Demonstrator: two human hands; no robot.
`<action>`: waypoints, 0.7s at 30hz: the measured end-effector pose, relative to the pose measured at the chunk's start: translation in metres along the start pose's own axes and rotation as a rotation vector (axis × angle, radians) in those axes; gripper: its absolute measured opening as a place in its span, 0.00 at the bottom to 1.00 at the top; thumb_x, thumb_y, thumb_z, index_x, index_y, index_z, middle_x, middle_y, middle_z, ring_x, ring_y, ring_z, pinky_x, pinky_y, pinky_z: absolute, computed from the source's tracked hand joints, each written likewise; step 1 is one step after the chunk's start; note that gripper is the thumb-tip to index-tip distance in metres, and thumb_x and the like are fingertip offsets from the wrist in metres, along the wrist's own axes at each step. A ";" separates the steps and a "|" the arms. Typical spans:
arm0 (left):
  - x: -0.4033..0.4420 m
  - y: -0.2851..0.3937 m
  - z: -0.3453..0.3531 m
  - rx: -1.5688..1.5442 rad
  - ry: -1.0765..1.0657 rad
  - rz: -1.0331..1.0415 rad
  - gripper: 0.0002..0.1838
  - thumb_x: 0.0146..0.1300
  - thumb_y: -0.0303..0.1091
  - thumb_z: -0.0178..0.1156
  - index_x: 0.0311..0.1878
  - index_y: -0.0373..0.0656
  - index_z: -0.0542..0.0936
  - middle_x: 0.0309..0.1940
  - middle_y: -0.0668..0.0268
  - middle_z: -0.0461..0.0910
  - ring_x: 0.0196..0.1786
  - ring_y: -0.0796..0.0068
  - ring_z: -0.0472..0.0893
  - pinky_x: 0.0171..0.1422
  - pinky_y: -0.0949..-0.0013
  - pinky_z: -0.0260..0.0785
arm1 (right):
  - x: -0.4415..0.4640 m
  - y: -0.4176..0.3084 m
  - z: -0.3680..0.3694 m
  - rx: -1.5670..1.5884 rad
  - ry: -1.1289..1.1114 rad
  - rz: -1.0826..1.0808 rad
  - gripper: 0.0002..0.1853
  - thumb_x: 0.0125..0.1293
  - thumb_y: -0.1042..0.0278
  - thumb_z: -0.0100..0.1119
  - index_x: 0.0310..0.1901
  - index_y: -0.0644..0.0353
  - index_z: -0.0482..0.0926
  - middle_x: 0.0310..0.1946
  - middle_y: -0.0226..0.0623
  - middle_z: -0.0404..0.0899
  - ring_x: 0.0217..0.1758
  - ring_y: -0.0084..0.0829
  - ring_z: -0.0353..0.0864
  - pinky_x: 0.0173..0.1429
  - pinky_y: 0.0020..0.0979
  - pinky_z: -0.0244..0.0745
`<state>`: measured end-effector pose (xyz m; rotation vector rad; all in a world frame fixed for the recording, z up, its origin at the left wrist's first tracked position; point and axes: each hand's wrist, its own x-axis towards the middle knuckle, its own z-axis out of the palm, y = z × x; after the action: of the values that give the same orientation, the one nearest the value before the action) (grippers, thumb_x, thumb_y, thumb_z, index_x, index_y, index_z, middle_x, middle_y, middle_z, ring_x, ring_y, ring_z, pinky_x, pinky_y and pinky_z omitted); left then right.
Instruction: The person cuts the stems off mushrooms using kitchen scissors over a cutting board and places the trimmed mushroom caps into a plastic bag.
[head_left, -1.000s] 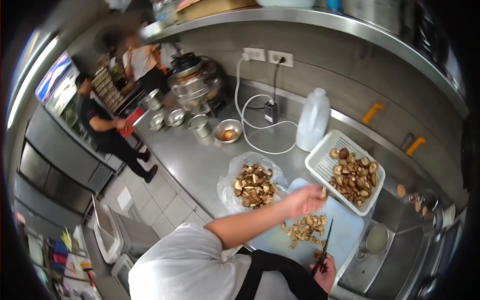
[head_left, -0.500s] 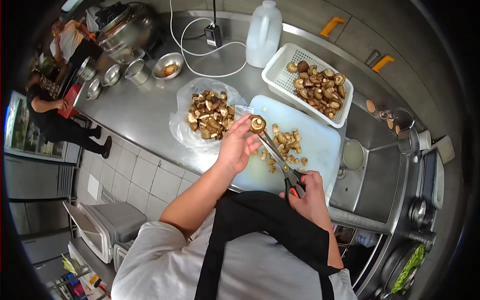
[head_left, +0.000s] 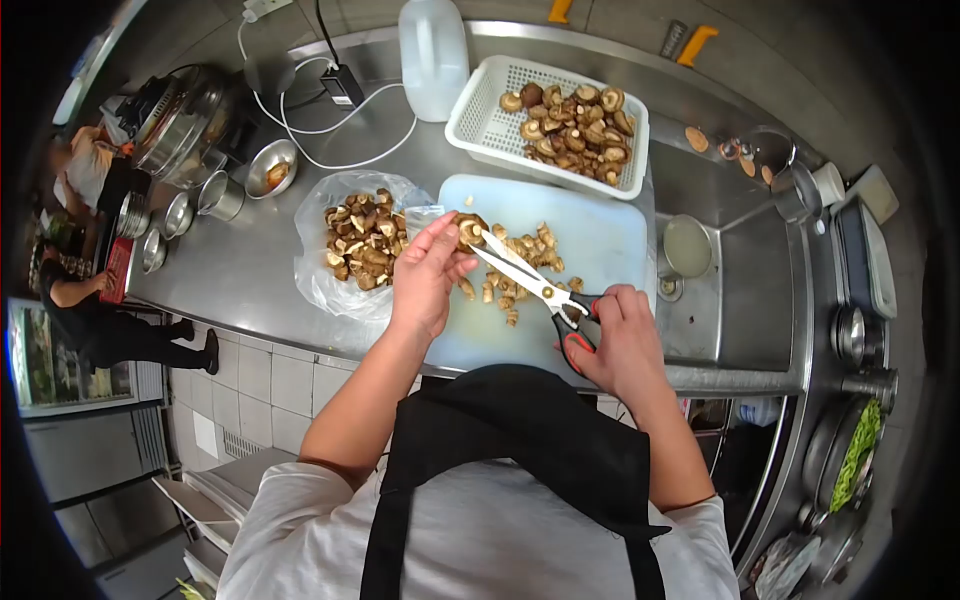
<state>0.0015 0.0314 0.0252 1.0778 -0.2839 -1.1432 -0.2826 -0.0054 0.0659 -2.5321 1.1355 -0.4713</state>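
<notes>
Between the fingertips of my left hand (head_left: 428,278) is a brown mushroom (head_left: 469,229), over the left part of the pale blue cutting board (head_left: 600,225). My right hand (head_left: 622,345) grips black-and-red scissors (head_left: 549,293), whose parted blades reach the mushroom's stem side. Cut stems (head_left: 535,250) lie in a pile on the board beneath and beside the blades. A clear plastic bag (head_left: 312,240) of cut mushrooms lies left of my left hand. Behind the board, a white perforated basket (head_left: 480,118) holds whole mushrooms.
A translucent jug (head_left: 434,65) stands left of the basket. White cable (head_left: 385,140) curls over the counter near a metal bowl (head_left: 272,168). The sink (head_left: 695,320) is at the right. A person in dark clothes (head_left: 90,325) stands far left, another person behind.
Since one second ago, my left hand has come to hold a mushroom and the scissors have been raised to it. Over the last half second the blades have opened wider. The view has shifted.
</notes>
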 end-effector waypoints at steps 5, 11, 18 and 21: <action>0.005 0.001 0.001 0.057 -0.058 0.023 0.20 0.81 0.36 0.62 0.69 0.36 0.80 0.46 0.68 0.87 0.38 0.82 0.82 0.48 0.74 0.81 | 0.000 0.001 0.001 -0.043 -0.068 0.036 0.24 0.53 0.59 0.80 0.44 0.65 0.79 0.50 0.47 0.75 0.53 0.51 0.75 0.58 0.46 0.77; 0.010 0.010 0.005 0.222 -0.092 -0.010 0.18 0.82 0.37 0.61 0.65 0.36 0.83 0.44 0.67 0.87 0.35 0.82 0.82 0.44 0.77 0.79 | 0.005 0.003 -0.011 -0.073 -0.072 0.036 0.22 0.54 0.61 0.79 0.44 0.64 0.80 0.49 0.45 0.76 0.53 0.50 0.76 0.58 0.46 0.78; 0.019 0.015 0.000 0.265 -0.147 -0.055 0.17 0.80 0.40 0.62 0.60 0.36 0.85 0.39 0.69 0.88 0.33 0.82 0.83 0.37 0.78 0.75 | -0.001 0.002 -0.011 -0.044 0.036 0.032 0.21 0.51 0.65 0.81 0.43 0.62 0.80 0.48 0.42 0.77 0.52 0.49 0.78 0.56 0.46 0.79; 0.019 0.020 0.006 0.259 -0.130 -0.034 0.17 0.80 0.41 0.62 0.59 0.37 0.86 0.38 0.70 0.87 0.31 0.84 0.82 0.33 0.80 0.72 | -0.007 -0.004 -0.012 -0.096 0.078 0.025 0.24 0.49 0.63 0.82 0.43 0.63 0.80 0.50 0.44 0.76 0.55 0.49 0.77 0.56 0.47 0.78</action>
<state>0.0176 0.0123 0.0386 1.2394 -0.5288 -1.2327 -0.2895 0.0009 0.0770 -2.5982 1.2445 -0.5250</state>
